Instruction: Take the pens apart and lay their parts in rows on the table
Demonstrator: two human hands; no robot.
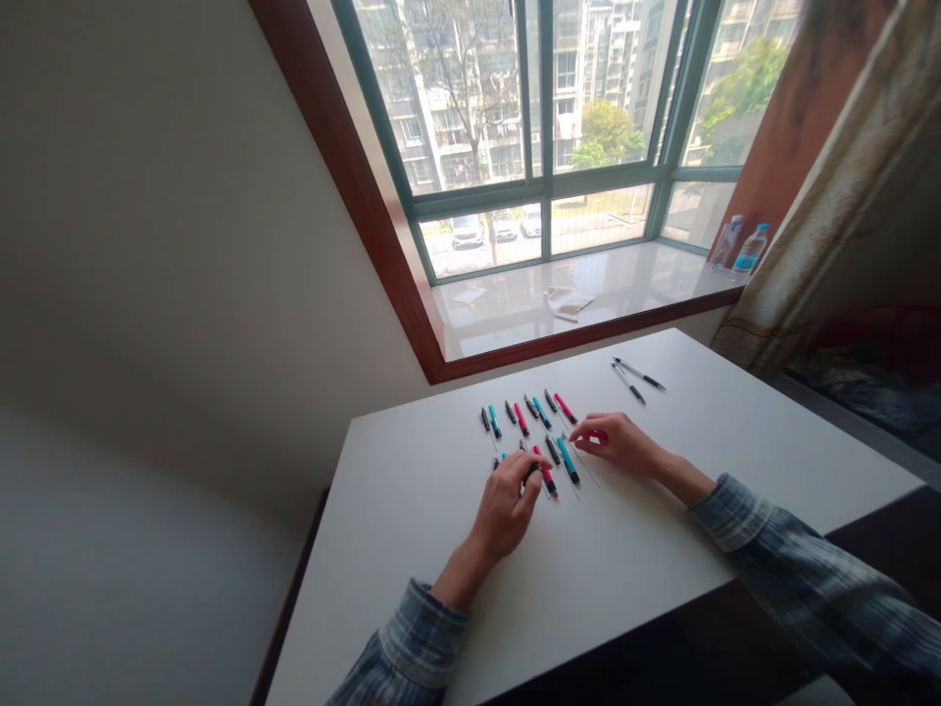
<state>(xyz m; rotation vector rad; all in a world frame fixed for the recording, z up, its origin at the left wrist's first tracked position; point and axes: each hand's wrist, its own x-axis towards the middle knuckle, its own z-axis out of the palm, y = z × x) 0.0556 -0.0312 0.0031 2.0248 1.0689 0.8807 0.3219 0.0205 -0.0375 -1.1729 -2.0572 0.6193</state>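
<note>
My right hand [621, 443] is closed around a red pen barrel [598, 436], its fingertips just right of a teal pen barrel [568, 461]. Thin refills [588, 469] lie on the table beneath and beside it. Between the curled thumb and fingers of my left hand [507, 498] is a small black pen part [530, 473], partly hidden. Close to that hand is a red pen barrel [545, 469], with a black pen part [553, 450] to its right. The left hand covers some of the nearer row. Farther back, several black parts and coloured barrels, such as a red one [566, 408], form another row.
Two pens, one of them a black and silver pen [647, 378], lie toward the white table's [412, 520] back right. Behind the table is a window sill [500, 319] with papers [569, 302] and plastic bottles [751, 250]. A curtain [816, 206] hangs at the right.
</note>
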